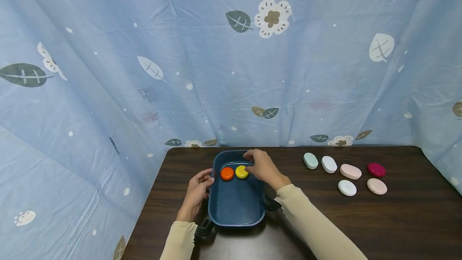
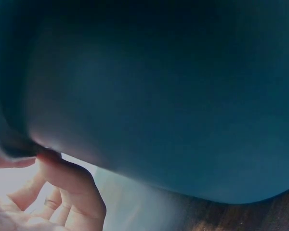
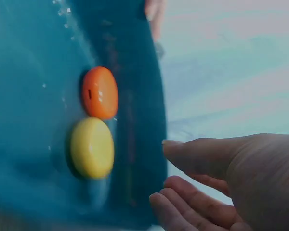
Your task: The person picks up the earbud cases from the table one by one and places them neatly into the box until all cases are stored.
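Observation:
My left hand (image 1: 196, 193) pinches the left rim of a deep blue tray (image 1: 236, 212); the left wrist view has thumb and forefinger at its edge. Inside, near the far end, an orange soap-like oval (image 1: 227, 173) and a yellow one (image 1: 242, 172) lie side by side. Over the tray's far right corner is my right hand (image 1: 265, 167), close to the yellow oval. In the right wrist view its thumb and fingers (image 3: 197, 154) are spread apart with nothing between them, and both ovals lie clear of the fingertips.
On the dark wooden table (image 1: 306, 220), right of the tray, lie several similar ovals: mint (image 1: 311, 161), white (image 1: 329, 164), another white (image 1: 347, 188), pink (image 1: 350, 171), pale peach (image 1: 377, 186) and dark red (image 1: 376, 169). A blue patterned curtain (image 1: 216, 71) hangs behind the table.

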{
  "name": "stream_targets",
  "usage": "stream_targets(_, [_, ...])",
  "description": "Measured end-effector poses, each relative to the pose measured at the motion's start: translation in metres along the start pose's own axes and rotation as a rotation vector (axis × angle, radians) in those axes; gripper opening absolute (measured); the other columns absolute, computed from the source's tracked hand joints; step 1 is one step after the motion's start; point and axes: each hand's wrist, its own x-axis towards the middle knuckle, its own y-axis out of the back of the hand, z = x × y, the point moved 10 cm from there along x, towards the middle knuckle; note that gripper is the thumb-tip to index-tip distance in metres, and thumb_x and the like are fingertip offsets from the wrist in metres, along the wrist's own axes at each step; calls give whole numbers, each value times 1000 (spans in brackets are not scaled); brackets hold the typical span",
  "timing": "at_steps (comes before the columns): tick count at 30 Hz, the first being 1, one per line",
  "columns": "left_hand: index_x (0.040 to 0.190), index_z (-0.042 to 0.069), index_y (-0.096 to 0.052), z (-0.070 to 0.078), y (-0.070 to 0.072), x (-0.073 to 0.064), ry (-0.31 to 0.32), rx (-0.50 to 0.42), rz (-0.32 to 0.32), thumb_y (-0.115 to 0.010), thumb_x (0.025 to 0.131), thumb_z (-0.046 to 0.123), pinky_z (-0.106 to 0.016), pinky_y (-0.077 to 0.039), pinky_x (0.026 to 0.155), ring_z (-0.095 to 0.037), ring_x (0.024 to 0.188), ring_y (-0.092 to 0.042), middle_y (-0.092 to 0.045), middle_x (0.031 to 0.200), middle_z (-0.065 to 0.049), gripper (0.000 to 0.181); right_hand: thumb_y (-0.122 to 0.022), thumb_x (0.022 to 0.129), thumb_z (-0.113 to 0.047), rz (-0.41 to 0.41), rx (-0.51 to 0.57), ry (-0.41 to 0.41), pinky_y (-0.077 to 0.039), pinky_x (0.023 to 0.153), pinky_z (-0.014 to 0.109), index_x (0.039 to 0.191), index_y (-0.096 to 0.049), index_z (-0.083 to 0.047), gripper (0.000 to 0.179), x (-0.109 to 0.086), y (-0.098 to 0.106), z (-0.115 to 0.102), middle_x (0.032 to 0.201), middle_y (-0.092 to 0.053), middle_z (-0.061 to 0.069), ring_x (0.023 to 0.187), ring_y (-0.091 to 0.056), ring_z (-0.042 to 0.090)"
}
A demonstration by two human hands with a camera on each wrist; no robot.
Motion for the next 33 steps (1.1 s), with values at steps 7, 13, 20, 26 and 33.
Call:
stream_targets(7, [144, -2, -58, 0, 2, 0, 4, 3, 2, -61, 105, 7, -27, -43, 61, -18, 80, -53, -56, 100, -3, 40, -81, 89, 2, 88, 26, 13, -57, 93, 49, 129, -69, 4, 41, -19, 39, 14, 122, -70, 20, 108, -69, 36])
stream_targets(13, [146, -2, -57, -2, 4, 2, 13, 3, 8, -61, 106, 9, -27, -43, 61, -18, 81, -53, -55, 101, -3, 42, -79, 89, 3, 135, 34, 2, -59, 90, 49, 129, -69, 5, 41, -36, 62, 34, 127, -68, 23, 105, -72, 40])
stream_targets(20, [146, -2, -56, -2, 2, 1, 15, -6, 7, -60, 106, 8, -27, -44, 61, -17, 80, -53, -55, 100, -3, 42, -78, 90, 5, 195, 5, -29, -60, 87, 49, 130, -65, 9, 43, -54, 84, 60, 129, -65, 29, 108, -71, 46])
stream_targets(26, [145, -3, -57, -2, 1, 2, 11, -10, 9, -61, 105, 7, -26, -45, 61, -17, 79, -53, -56, 99, -3, 41, -78, 88, 6, 269, -23, -57, -61, 86, 51, 130, -65, 11, 44, -69, 105, 85, 127, -64, 33, 111, -68, 50])
stream_targets(33, [145, -3, -57, -2, -2, 1, 13, -14, 7, -60, 105, 7, -27, -47, 62, -17, 80, -53, -55, 100, -3, 41, -77, 89, 4, 318, -45, -90, -60, 84, 56, 132, -63, 13, 46, -82, 123, 111, 126, -62, 36, 108, -68, 52])
